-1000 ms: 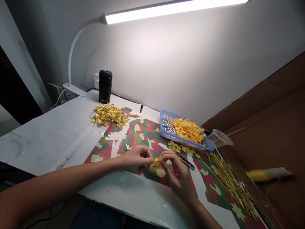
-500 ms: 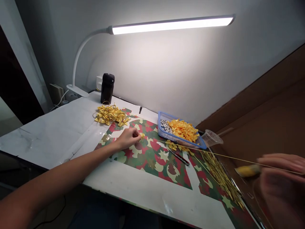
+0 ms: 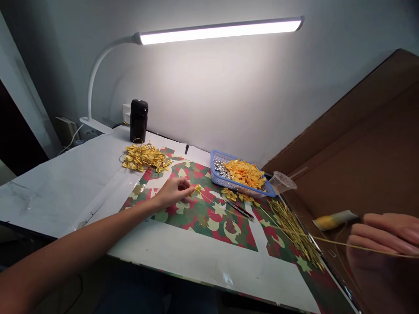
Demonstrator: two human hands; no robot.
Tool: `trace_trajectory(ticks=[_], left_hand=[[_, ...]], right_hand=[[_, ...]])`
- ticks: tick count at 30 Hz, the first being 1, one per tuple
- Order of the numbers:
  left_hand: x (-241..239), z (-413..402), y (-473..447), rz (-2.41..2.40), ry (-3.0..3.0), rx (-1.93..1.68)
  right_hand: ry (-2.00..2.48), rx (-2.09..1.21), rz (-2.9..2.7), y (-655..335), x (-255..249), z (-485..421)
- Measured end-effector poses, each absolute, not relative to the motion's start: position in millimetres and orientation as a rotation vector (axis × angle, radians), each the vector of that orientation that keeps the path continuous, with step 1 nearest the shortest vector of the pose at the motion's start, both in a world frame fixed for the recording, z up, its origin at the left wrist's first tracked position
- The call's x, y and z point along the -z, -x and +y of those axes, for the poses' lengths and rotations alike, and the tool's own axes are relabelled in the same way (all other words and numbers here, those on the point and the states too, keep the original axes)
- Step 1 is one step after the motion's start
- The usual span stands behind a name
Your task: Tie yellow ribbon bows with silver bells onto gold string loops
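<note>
My left hand (image 3: 176,192) is closed in a pinch over the camouflage-patterned mat (image 3: 203,220). Between its fingertips sits a small yellow ribbon bow (image 3: 198,188), with a thin gold cord (image 3: 330,241) trailing off to the right. At the far right edge my right hand (image 3: 381,240), partly cut off by the frame, has its fingers closed on that cord. The cord's middle stretch is hard to make out against the mat. Tweezers with dark handles (image 3: 240,210) lie between the hands, beside a few finished yellow bows (image 3: 234,194).
A blue basket (image 3: 242,187) holds yellow bows and silver bits. Gold cords (image 3: 294,231) lie bundled at the right, near a clear plastic cup (image 3: 283,182) and a cardboard wall (image 3: 360,131). Corded bows (image 3: 145,157) are heaped at left by a black bottle (image 3: 139,122), under a lamp (image 3: 222,31).
The cord was stretched straight between the hands; now it hangs lower. My right hand sits slightly lower. The bow shows more clearly at my left fingertips. The whole view has shifted a little.
</note>
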State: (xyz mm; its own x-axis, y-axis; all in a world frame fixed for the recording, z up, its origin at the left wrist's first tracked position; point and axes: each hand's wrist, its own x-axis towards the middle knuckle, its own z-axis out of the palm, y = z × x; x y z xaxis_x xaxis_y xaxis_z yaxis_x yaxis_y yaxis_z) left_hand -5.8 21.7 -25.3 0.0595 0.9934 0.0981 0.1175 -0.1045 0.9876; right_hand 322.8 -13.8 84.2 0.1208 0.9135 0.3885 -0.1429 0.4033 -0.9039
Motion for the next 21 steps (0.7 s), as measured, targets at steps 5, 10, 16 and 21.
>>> trace_trajectory(ticks=[5,10,16,21], left_hand=[[23.5,20.5,3.7,1.191,-1.385,-1.163],[24.6,22.2,3.2,1.185,-1.406,-1.107],[22.4,23.2,2.4,1.204,-1.455,-1.07],[21.7,23.0,1.1,1.214,-1.515,-1.034]], right_hand=[[0.74,-1.209,-0.925,-282.6,-86.5,-8.8],[0.794,-1.218,-1.113,-261.5,-72.4,17.6],[0.996,-1.302,-1.349,-242.9,-27.2,38.2],[0.989,-1.235,-1.656,-215.0,1.3,34.6]])
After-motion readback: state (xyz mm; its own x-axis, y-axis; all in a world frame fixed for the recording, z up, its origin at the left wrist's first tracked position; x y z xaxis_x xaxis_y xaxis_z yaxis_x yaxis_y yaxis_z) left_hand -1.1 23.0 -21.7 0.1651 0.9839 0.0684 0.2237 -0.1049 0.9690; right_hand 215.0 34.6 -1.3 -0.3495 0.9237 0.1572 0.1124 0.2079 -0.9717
